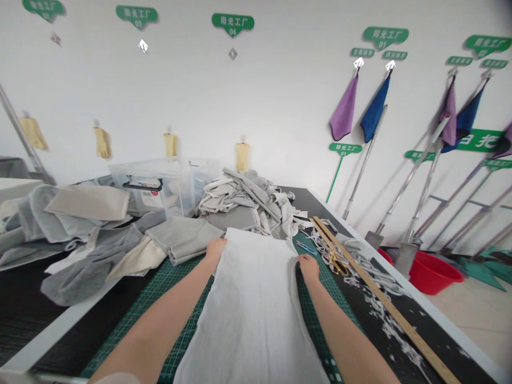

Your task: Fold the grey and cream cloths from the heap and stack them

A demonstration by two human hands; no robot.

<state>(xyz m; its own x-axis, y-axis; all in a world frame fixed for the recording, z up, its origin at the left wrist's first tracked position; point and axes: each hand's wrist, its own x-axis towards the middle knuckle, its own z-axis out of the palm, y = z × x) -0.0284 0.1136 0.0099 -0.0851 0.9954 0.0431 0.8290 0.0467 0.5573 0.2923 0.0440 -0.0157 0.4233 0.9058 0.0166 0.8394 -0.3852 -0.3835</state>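
In the lower middle of the frame, the left hand (216, 250) and right hand (309, 266) pinch the far corners of a white cloth (258, 298), fingers closed on its edges, over a green cutting mat (148, 304). Gray fabric (190, 237) lies close beside the left hand, and scissors (336, 264) and a wooden ruler (380, 290) sit right of the other, with bare black table (300, 197) at upper center-right.
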